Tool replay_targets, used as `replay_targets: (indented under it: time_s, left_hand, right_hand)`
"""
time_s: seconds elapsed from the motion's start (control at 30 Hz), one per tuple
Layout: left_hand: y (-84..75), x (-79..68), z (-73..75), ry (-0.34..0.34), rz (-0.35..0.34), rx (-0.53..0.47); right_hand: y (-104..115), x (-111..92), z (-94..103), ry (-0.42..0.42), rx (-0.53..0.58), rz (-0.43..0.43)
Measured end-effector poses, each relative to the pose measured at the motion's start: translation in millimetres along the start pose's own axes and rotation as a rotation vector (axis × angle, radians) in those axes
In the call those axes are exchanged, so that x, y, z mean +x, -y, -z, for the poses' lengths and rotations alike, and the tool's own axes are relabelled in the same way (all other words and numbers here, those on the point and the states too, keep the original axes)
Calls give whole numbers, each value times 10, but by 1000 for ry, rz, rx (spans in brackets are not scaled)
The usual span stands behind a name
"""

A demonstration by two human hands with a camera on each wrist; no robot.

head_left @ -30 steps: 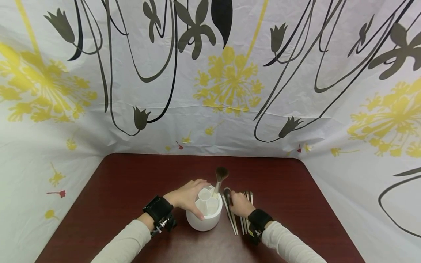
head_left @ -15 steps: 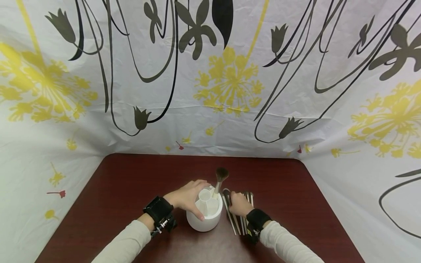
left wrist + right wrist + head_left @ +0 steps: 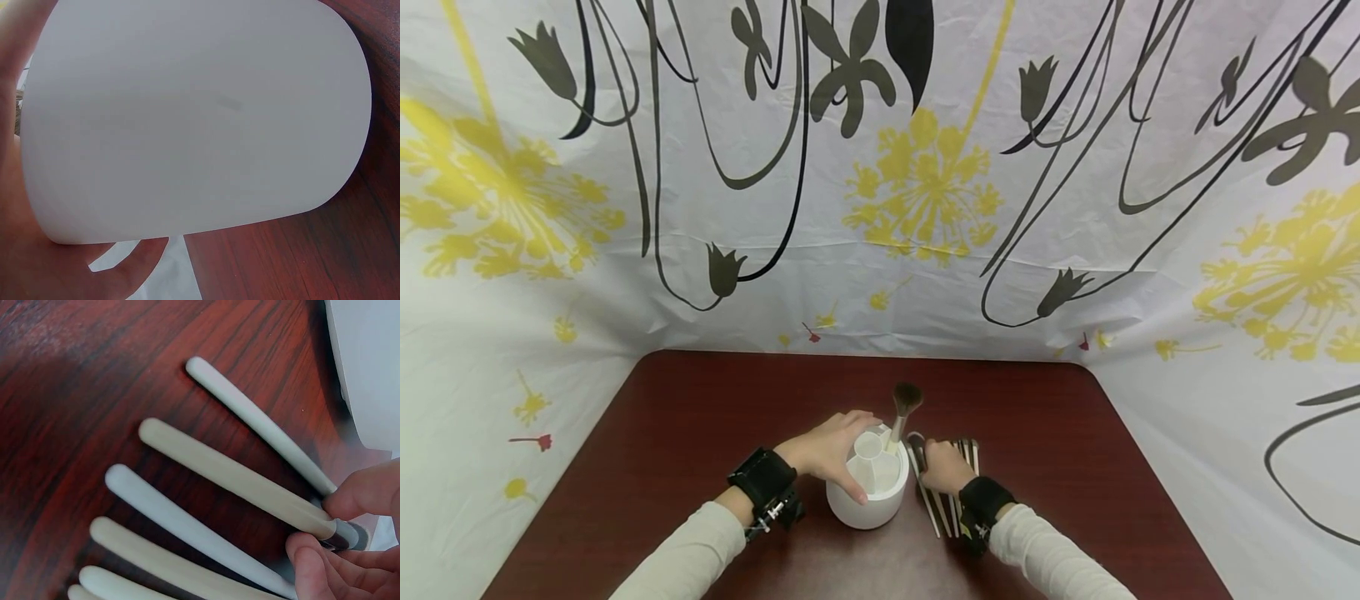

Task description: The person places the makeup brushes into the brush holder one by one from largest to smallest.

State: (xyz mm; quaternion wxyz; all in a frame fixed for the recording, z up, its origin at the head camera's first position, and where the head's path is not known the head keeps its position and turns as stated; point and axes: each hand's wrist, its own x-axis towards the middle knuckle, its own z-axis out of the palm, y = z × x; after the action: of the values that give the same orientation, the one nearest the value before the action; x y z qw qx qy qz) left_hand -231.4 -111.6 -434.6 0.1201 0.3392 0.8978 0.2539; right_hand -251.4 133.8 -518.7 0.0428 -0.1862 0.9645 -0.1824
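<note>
My left hand [image 3: 823, 450] grips a white round brush holder [image 3: 867, 514], thumb over the near rim and fingers round the far side. The holder's smooth wall [image 3: 200, 125] fills the left wrist view. A makeup brush [image 3: 907, 402] stands in one of its compartments, dark bristles up. Right of the holder, my right hand [image 3: 947, 467] pinches a cream-handled makeup brush [image 3: 237, 478] near its metal collar, between thumb and fingers. A slimmer pale brush [image 3: 262, 428] lies along the thumb side. The held brush's head is partly hidden by the hand.
Several more makeup brushes [image 3: 194, 534] lie side by side under and beyond the right hand, handles toward the body. The dark red wooden table [image 3: 737, 392] has rounded far corners. A white patterned cloth [image 3: 880, 308] hangs behind and at both sides.
The right hand has shifted slightly left and toward the body. The cream-handled brush's end has moved right, away from the slimmer brush. The left hand and holder stay in place.
</note>
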Motion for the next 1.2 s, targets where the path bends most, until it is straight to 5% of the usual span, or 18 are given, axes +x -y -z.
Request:
replay_targets:
  time_s: [0.67, 1.2]
  left_hand:
    - [20, 15, -21, -7, -2, 15]
    - [17, 7, -42, -9, 21, 8]
  right_hand:
    - [-94, 20, 14, -79, 55, -5]
    - [80, -36, 497, -271, 189, 27]
